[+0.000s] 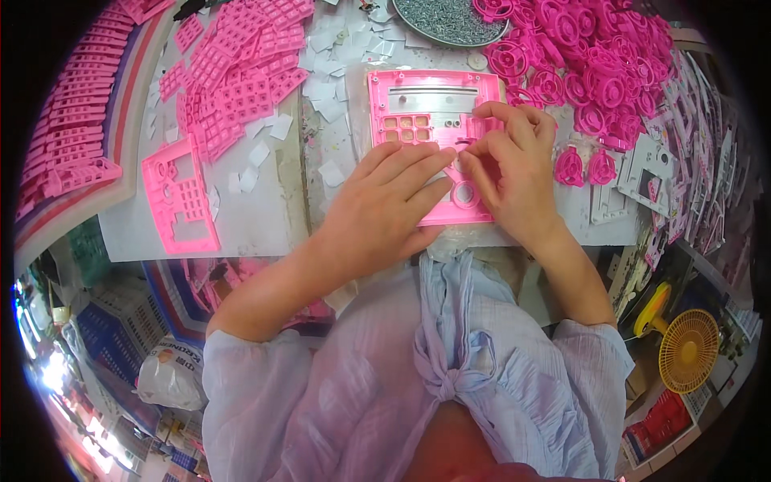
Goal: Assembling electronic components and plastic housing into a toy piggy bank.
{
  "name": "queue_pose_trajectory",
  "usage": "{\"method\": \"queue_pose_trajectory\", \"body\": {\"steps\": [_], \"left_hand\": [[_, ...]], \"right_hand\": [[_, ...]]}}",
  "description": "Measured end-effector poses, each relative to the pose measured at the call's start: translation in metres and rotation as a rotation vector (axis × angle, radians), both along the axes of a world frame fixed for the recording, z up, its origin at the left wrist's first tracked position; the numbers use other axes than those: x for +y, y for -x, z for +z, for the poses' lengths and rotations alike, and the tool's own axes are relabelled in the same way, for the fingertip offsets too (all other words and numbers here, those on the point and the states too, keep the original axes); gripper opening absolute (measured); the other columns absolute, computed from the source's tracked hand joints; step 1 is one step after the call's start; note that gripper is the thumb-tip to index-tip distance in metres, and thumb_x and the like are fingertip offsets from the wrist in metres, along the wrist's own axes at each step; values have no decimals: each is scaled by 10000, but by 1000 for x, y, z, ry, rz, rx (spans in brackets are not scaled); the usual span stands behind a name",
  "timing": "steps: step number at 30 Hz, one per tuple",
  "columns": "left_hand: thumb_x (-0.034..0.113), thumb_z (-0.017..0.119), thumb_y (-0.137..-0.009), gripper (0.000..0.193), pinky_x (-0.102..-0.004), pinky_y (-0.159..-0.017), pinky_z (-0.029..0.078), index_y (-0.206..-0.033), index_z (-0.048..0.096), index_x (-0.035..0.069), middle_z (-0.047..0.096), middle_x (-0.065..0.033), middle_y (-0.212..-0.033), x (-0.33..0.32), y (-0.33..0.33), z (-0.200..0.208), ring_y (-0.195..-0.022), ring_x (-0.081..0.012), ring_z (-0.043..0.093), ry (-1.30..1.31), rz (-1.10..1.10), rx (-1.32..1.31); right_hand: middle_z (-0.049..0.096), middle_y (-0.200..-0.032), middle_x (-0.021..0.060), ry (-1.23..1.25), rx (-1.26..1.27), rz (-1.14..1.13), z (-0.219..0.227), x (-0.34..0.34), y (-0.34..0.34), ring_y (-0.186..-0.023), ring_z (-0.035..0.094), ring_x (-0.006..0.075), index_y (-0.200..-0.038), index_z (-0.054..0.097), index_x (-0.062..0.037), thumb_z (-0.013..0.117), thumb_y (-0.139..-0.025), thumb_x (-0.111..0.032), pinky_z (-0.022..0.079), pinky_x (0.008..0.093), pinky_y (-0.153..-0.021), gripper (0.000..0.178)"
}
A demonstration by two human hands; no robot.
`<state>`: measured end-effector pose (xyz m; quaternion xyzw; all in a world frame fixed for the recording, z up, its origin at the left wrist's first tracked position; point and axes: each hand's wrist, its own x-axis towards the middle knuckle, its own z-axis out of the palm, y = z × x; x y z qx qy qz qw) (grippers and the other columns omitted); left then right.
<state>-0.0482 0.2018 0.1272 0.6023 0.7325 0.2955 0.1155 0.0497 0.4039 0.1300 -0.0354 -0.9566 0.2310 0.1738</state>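
Note:
A pink plastic panel (pixel 439 132) lies on the table before me, with a silvery strip across its upper part, a grid of small square openings and a round ring. My left hand (pixel 389 189) rests flat across its lower left, fingers stretched out and slightly apart. Over the right side, my right hand (pixel 516 170) has its thumb and index finger brought together at the panel's middle. Whatever is between those fingertips is too small or hidden to make out. The lower left of the panel is covered by my left hand.
Another pink panel (pixel 181 195) lies at left, below a heap of pink button grids (pixel 241 68). Scraps of white paper (pixel 325 88) are scattered behind. A dish of small screws (pixel 451 20) stands at the back, beside piled pink rings (pixel 590 60). White panels (pixel 646 173) lie right.

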Motion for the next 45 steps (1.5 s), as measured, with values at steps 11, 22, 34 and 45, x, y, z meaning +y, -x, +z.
{"method": "queue_pose_trajectory", "body": {"steps": [11, 22, 34, 45], "left_hand": [[262, 777, -768, 574, -500, -1135, 366, -1279, 626, 49, 526, -128, -1486, 0, 3, 6, -1354, -315, 494, 28, -24, -12], [284, 756, -803, 565, -491, -1139, 369, -1301, 612, 58, 501, -126, -1506, 2, 6, 10, -1354, -313, 489, 96, -60, 27], [431, 767, -785, 645, -502, -1105, 339, -1316, 618, 97, 553, -105, -1354, 18, 4, 16, -1285, -299, 489, 169, -48, 116], [460, 766, -763, 665, -512, -1090, 337, -1296, 623, 88, 548, -72, -1383, 20, 2, 12, -1268, -283, 488, 180, -48, 156]], "right_hand": [[595, -1272, 101, -103, -97, -83, 2, -8, 3, -1166, 484, 405, -903, 641, -26, 764, -738, -40, 424, 491, -979, 206], [592, -1256, 99, -70, -65, -111, -2, -12, 1, -1130, 484, 396, -902, 624, -45, 776, -750, -60, 415, 482, -957, 216], [634, -1211, 76, 68, 6, -23, 11, 15, -12, -1108, 496, 345, -923, 698, -90, 782, -736, -70, 437, 429, -924, 206], [626, -1152, 97, 15, -39, 39, 5, 7, 11, -1079, 525, 356, -847, 644, -31, 756, -704, -38, 479, 451, -869, 182]]}}
